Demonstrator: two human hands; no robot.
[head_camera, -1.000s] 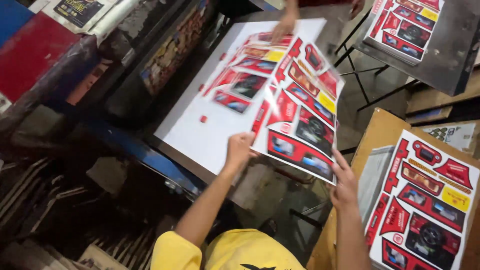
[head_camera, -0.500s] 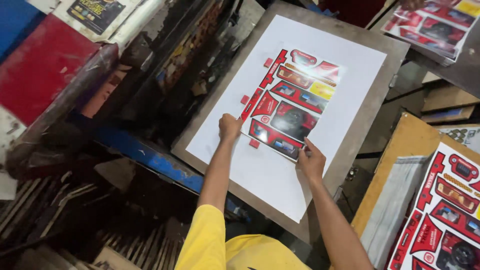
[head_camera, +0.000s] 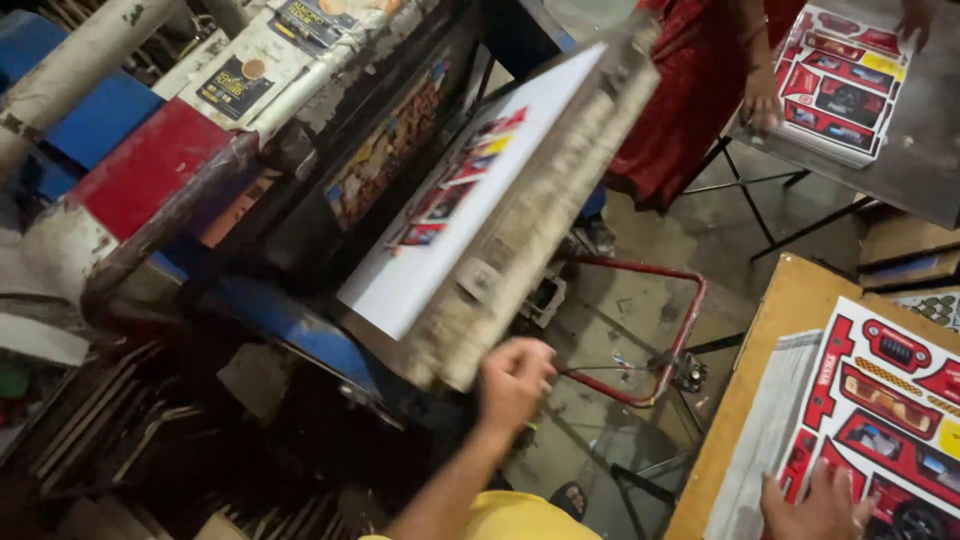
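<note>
A: Hands, status?

B: Left hand (head_camera: 515, 375), centre bottom of the frame, is raised on a bare forearm that rises from the lower edge. The fingers are curled into a loose fist just beside the lower corner of the tilted press platen (head_camera: 520, 220). Contact with the platen edge cannot be confirmed.

A: Right hand?

B: Right hand (head_camera: 815, 505), lower right corner, lies palm down with the fingers spread flat on the top printed red sheet (head_camera: 880, 410) of a stack. It presses the sheet and grips nothing.

A: Sheet location?

B: The stack rests on the wooden worktop (head_camera: 775, 330) at the right edge. One more printed sheet (head_camera: 460, 180) lies on the platen's white face, upper centre.

A: Other persons?

B: A person in red (head_camera: 690, 90) stands at the top, one hand on another sheet stack (head_camera: 840, 80).
</note>
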